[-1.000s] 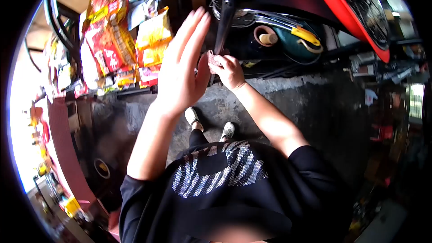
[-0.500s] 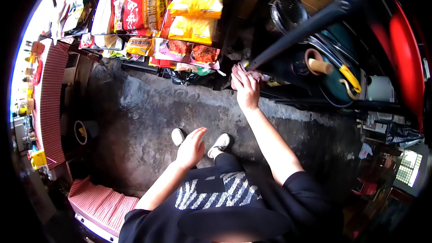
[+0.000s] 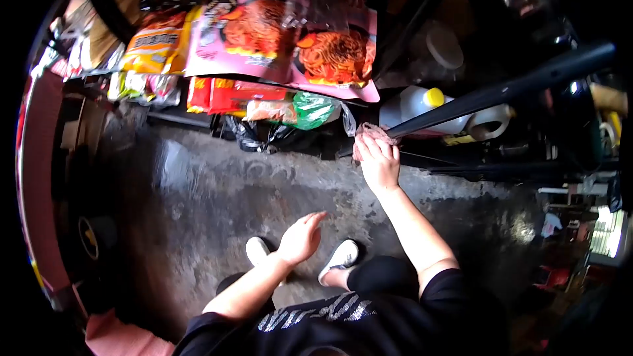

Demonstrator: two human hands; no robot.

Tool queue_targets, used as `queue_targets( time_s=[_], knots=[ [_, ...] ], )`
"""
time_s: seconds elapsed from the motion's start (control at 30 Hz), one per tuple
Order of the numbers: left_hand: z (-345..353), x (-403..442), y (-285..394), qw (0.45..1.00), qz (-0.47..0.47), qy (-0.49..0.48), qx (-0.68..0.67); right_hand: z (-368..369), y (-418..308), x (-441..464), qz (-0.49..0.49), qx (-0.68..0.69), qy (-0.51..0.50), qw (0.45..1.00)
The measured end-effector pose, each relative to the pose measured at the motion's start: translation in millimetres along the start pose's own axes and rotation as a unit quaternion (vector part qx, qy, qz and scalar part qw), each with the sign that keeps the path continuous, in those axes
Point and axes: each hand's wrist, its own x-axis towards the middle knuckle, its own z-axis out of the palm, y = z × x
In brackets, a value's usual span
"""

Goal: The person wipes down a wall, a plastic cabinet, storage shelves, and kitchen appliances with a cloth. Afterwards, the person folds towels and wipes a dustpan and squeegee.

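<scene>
Head view: one pinkish cloth (image 3: 373,131), bunched against one end of a black bar (image 3: 504,86); probably soft, light and limp, not fragile, though blur obscures its weave; best grasped by the gathered middle. Right hand (image 3: 381,171): fingers closed over cloth. Left hand (image 3: 300,240): empty, fingers extended, above floor (image 3: 198,194).

The right hand (image 3: 381,166) covers part of the cloth (image 3: 370,133), which hides the lower end of the black bar (image 3: 504,87). That bar blocks part of the yellow-capped jug (image 3: 407,107). Small print on the pink packets (image 3: 280,69) is too blurred to read. The lower edge cuts off the person's black shirt (image 3: 290,333).
</scene>
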Motion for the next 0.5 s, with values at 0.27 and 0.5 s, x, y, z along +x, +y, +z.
queue_targets(
  time_s=[0.27,0.5],
  knots=[
    [-22.9,46.0,-68.5,0.985,0.153,-0.043,0.064,115.7,41.1,-59.1,-0.157,0.018,0.119,0.98],
    [-14.7,96.1,-71.6,0.981,0.184,0.028,0.058,93.8,54.5,-82.3,-0.118,0.223,0.045,0.967]
  ],
)
